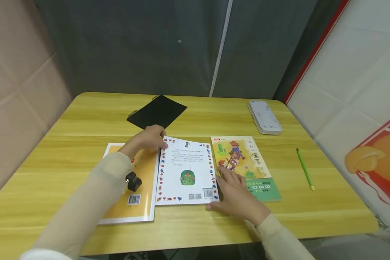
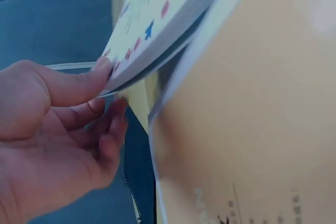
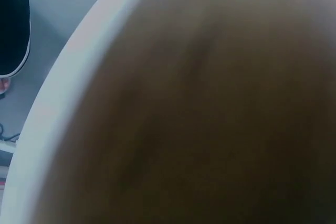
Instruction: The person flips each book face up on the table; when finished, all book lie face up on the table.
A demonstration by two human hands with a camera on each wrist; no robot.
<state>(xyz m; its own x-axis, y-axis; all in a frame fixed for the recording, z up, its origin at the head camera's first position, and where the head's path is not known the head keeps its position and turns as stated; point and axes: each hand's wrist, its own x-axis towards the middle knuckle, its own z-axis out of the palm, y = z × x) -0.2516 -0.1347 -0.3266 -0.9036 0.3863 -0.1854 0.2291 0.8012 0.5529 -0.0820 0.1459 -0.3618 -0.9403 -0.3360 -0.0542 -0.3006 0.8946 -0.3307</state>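
Observation:
A white book (image 1: pixel 186 171) with a border of small red and blue figures lies back cover up, its left part over the edge of an orange book (image 1: pixel 146 195). With thumb and fingers, my left hand (image 1: pixel 151 137) pinches the white book's upper left corner. The left wrist view shows that corner lifted, the thumb (image 2: pixel 79 82) on top. My right hand (image 1: pixel 237 195) is at the white book's lower right edge, thumb by the corner, fingers loosely bent. Partly under that hand lies a yellow and green book (image 1: pixel 263 189). The right wrist view shows mostly blurred tabletop (image 3: pixel 210 119), no hand.
A black spiral notebook (image 1: pixel 159 112) lies behind my left hand. Toward the back right is a pale pencil case (image 1: pixel 264 117), and a green pencil (image 1: pixel 305 169) lies at the right. A dark curtain (image 1: pixel 133 47) hangs behind the wooden table (image 1: pixel 52 180).

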